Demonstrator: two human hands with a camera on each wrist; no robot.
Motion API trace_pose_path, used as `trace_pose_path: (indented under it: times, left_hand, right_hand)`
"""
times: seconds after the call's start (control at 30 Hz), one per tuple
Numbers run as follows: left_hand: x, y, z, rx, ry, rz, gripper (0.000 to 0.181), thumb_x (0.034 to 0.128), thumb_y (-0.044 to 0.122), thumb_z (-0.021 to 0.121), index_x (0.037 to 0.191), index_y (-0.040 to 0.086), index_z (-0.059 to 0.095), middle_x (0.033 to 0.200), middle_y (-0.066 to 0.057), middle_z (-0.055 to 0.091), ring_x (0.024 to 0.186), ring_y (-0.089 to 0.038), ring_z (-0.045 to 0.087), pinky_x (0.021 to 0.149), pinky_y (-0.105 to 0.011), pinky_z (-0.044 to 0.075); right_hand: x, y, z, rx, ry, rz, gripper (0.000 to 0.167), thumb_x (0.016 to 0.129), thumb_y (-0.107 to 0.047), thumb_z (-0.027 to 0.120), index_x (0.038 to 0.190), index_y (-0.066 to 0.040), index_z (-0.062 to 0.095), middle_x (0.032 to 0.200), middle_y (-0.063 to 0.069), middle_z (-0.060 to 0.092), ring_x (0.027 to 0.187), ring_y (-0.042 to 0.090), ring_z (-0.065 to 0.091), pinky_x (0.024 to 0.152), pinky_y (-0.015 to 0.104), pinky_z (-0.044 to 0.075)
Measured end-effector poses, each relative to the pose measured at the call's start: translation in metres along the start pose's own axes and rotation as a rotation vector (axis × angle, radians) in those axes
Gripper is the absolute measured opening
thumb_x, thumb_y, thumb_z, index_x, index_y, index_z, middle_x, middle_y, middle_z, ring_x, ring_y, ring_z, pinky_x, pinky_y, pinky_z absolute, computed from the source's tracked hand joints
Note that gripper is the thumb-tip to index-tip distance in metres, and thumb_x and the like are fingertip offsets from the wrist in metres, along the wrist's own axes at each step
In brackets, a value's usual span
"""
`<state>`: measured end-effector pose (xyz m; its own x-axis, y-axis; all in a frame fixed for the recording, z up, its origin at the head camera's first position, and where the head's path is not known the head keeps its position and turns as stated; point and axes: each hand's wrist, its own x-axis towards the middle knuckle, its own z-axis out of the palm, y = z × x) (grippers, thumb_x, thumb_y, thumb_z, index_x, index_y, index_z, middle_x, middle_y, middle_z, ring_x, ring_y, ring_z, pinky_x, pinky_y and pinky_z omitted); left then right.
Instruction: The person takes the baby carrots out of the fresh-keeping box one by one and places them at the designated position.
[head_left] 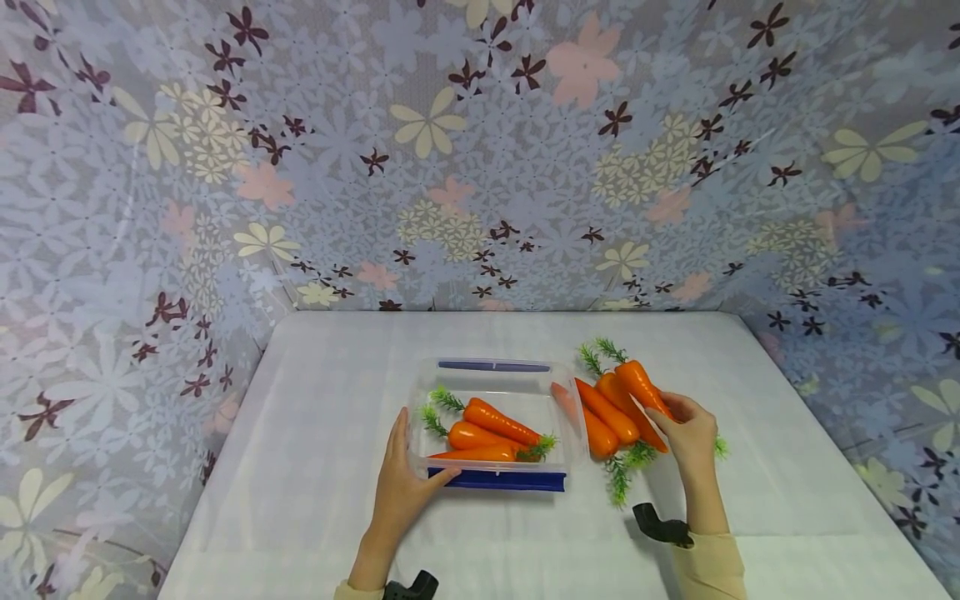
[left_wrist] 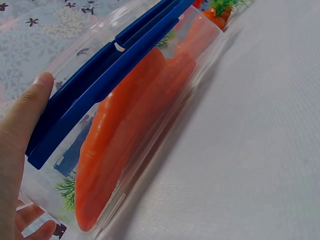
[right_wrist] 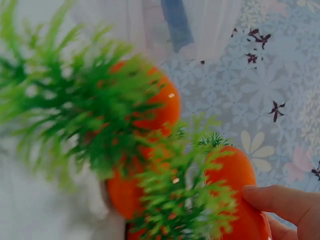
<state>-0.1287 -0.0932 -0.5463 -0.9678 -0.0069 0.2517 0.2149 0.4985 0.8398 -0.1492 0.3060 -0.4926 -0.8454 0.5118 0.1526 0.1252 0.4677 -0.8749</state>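
Note:
A clear plastic food container (head_left: 480, 380) with blue clip flaps (head_left: 498, 481) stands on the table, several orange toy carrots (head_left: 502, 422) with green tops inside it. My left hand (head_left: 405, 492) grips its near left corner; in the left wrist view the thumb (left_wrist: 37, 97) lies by the blue flap and the other fingers are partly hidden behind the wall. Right of the container lies a pile of more carrots (head_left: 609, 414). My right hand (head_left: 693, 433) pinches the rightmost carrot (head_left: 637, 383) near its narrow end; thumb and fingers meet its side in the right wrist view (right_wrist: 232, 172).
A white cloth (head_left: 322, 375) covers the table. Behind it and at both sides hangs floral fabric (head_left: 480, 167). Green tops (head_left: 618, 475) stick out at the near side of the pile, and another green tuft (head_left: 722, 447) shows just right of my right hand.

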Motion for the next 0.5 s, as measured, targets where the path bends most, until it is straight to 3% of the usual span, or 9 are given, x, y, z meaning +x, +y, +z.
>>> trace_pose_path:
  times: [0.13, 0.23, 0.3, 0.47, 0.5]
  left_hand:
    - [0.001, 0.001, 0.000, -0.003, 0.004, 0.000, 0.116, 0.0653, 0.046, 0.084, 0.153, 0.011, 0.017, 0.156, -0.016, 0.027, 0.140, -0.036, 0.033, 0.111, -0.057, 0.031]
    - [0.001, 0.002, 0.000, 0.003, 0.006, -0.003, 0.116, 0.0650, 0.046, 0.084, 0.153, 0.010, 0.018, 0.156, -0.016, 0.027, 0.140, -0.036, 0.033, 0.111, -0.057, 0.031]
    - [0.001, 0.002, 0.000, 0.006, 0.008, -0.005, 0.116, 0.0648, 0.046, 0.084, 0.153, 0.010, 0.018, 0.156, -0.016, 0.028, 0.140, -0.036, 0.034, 0.111, -0.057, 0.032]
    - [0.001, 0.002, 0.000, 0.003, 0.007, -0.004, 0.116, 0.0646, 0.046, 0.084, 0.152, 0.010, 0.019, 0.155, -0.016, 0.028, 0.140, -0.037, 0.033, 0.111, -0.057, 0.031]
    - [0.001, 0.002, 0.000, 0.003, 0.007, -0.005, 0.116, 0.0647, 0.046, 0.084, 0.153, 0.010, 0.018, 0.155, -0.016, 0.028, 0.140, -0.037, 0.033, 0.111, -0.057, 0.031]
  right_hand:
    - [0.000, 0.009, 0.000, 0.012, -0.001, 0.019, 0.034, 0.081, -0.008, 0.074, 0.112, 0.004, 0.067, 0.084, -0.014, 0.065, 0.071, -0.017, 0.053, 0.062, 0.004, 0.046]
    - [0.001, 0.015, 0.000, 0.009, -0.002, 0.040, 0.035, 0.081, -0.008, 0.074, 0.113, 0.004, 0.066, 0.083, -0.016, 0.064, 0.071, -0.017, 0.052, 0.063, 0.003, 0.046]
    - [0.001, 0.019, 0.001, -0.011, 0.000, 0.047, 0.036, 0.081, -0.009, 0.074, 0.113, 0.005, 0.066, 0.086, -0.010, 0.067, 0.070, -0.018, 0.051, 0.062, 0.002, 0.045]
    - [0.002, 0.025, -0.001, -0.036, -0.008, 0.053, 0.038, 0.081, -0.013, 0.075, 0.114, 0.005, 0.065, 0.103, 0.019, 0.070, 0.073, -0.015, 0.052, 0.064, 0.002, 0.044]
    - [0.003, 0.028, 0.002, -0.020, 0.019, 0.035, 0.037, 0.081, -0.013, 0.075, 0.112, 0.005, 0.066, 0.103, 0.022, 0.070, 0.073, -0.013, 0.052, 0.064, 0.003, 0.044]
